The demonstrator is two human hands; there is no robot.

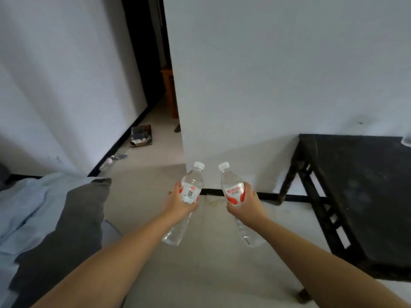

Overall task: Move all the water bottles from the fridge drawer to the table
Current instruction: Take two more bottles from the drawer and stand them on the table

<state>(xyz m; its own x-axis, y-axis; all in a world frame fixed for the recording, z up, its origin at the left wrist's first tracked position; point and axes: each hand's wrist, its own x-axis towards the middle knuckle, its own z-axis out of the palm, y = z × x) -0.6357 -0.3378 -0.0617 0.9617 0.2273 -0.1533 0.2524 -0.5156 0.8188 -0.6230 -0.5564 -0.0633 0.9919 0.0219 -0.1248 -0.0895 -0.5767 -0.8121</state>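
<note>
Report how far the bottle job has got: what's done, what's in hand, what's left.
Done: something clear, possibly a bottle, shows at the far edge of the black table, too cropped to be sure. In hand: the left hand grips one water bottle and the right hand another, both over the floor. Left: setting these two down; the fridge drawer is out of view.

The right bottle's [234, 192] red-and-white label reads roughly "Wahaha"; smaller print is illegible.

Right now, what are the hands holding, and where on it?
Each holds a clear plastic water bottle with a white cap around its red-and-white label band: left hand on one bottle, right hand on the other.
</note>
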